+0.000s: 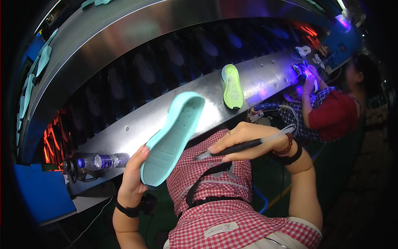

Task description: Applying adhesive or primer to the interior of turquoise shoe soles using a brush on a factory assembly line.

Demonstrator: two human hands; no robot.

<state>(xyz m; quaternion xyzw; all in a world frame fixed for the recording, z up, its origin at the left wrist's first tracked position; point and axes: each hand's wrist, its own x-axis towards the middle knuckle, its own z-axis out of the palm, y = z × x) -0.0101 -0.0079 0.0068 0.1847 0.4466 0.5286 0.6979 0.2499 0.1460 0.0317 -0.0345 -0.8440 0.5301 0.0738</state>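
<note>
My left hand point(134, 172) grips a turquoise shoe sole point(174, 139) by its lower end and edge. The sole is tilted upright, its hollow inner face with small holes and ridges turned toward me. In my right hand point(248, 139) is a slim black-handled brush point(238, 147), its pale tip pointing left. That tip is a short way right of the sole and apart from it. A clear loop point(286, 130), perhaps a tube, shows behind the brush by my wrist. On the metal ledge beyond lies a yellow-green shoe sole point(233, 89) with a black end.
The curved metal ledge point(203, 95) runs along a machine with dim sole shapes and red-glowing ends. Plastic bottles point(103, 161) lie at its left end beside a blue box point(39, 193). More turquoise soles point(43, 60) rest at upper left. A co-worker point(331, 110) handles a shoe part under violet light at right.
</note>
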